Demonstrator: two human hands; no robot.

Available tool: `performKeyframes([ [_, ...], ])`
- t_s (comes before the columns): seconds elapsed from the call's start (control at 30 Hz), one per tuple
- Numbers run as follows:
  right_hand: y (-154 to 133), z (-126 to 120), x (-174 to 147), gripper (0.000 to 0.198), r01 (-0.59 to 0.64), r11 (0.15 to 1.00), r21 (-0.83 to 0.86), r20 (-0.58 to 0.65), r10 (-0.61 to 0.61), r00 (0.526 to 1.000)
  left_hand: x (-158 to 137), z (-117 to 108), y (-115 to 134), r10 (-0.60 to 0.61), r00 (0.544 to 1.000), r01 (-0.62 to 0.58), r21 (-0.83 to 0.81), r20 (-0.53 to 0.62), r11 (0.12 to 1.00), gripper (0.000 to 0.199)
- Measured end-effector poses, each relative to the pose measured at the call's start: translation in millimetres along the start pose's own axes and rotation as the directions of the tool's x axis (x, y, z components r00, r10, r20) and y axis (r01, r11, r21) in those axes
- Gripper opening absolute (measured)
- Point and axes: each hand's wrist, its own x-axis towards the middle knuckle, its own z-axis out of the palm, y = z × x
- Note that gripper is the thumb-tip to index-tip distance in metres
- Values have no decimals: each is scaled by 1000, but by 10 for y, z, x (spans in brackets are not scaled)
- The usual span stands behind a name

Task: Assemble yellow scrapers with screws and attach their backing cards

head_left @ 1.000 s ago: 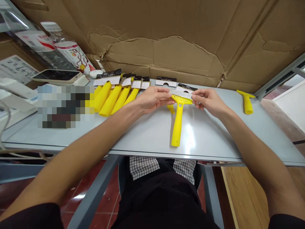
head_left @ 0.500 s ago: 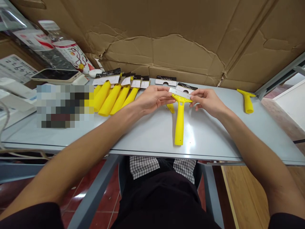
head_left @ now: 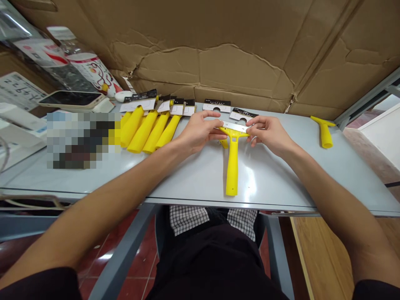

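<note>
A yellow scraper [head_left: 232,166] is held in front of me, its handle pointing toward the table's front edge. Along its wide head lies a flat metal blade [head_left: 235,126]. My left hand [head_left: 201,131] pinches the left end of the blade and head. At the right end, the fingers of my right hand [head_left: 265,131] are closed on the same scraper. Partly hidden behind the head is a small yellow plastic piece [head_left: 224,143], with tiny bits like screws beside it. Two black-and-white header cards, one at the back [head_left: 216,105] and one nearer the blade [head_left: 245,114], lie beyond my hands.
Several yellow scrapers [head_left: 134,131] with cards on their heads lie to the left. Another yellow scraper [head_left: 326,135] rests far right. Bottles [head_left: 90,68] and a phone [head_left: 71,99] stand or lie at left. A cardboard wall [head_left: 243,66] backs the white table [head_left: 275,179].
The scraper has shifted slightly left and toward me, and its head has tilted so more of the blade's face shows. Both hands keep their hold.
</note>
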Motion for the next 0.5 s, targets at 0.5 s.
performKeyframes([
  [0.5,-31,27,-24,17,-66,997,50,7,66,998,-25,15,-16,93,996,-93,98,3,991,38],
])
